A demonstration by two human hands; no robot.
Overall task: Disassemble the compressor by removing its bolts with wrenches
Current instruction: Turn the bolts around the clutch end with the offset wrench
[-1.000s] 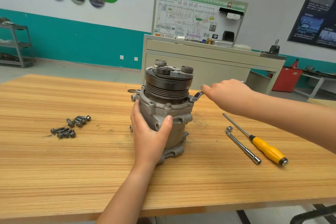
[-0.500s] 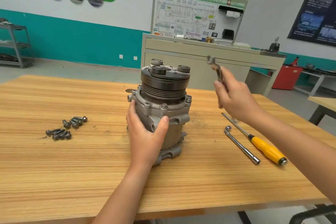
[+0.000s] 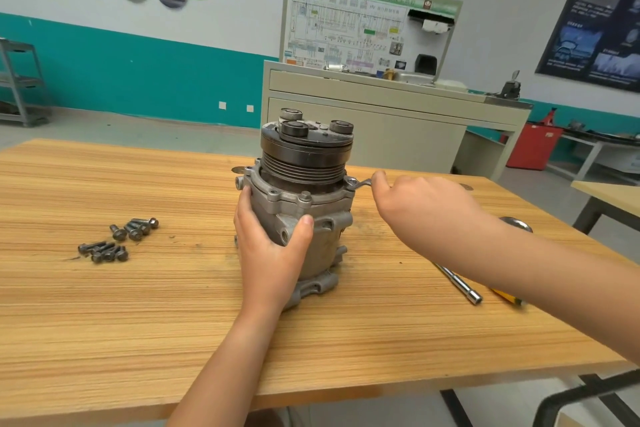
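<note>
A grey metal compressor (image 3: 313,215) with a dark pulley on top stands upright in the middle of the wooden table (image 3: 138,305). My left hand (image 3: 270,250) grips its housing from the front, thumb on the right side. My right hand (image 3: 422,204) holds a small wrench (image 3: 360,184) whose head sits on a bolt at the right of the compressor's flange. Another bolt (image 3: 305,196) stands in the flange at the front. Most of the wrench handle is hidden in my right hand.
Several loose bolts (image 3: 117,239) lie on the table to the left. An L-shaped socket wrench (image 3: 460,284) and a yellow-handled screwdriver (image 3: 507,298) lie under my right forearm. A beige cabinet (image 3: 381,114) stands behind the table.
My right hand, which had lifted the wrench into the air half a second ago, has come back down and set its head on the flange bolt at the right. My left hand kept its grip.
</note>
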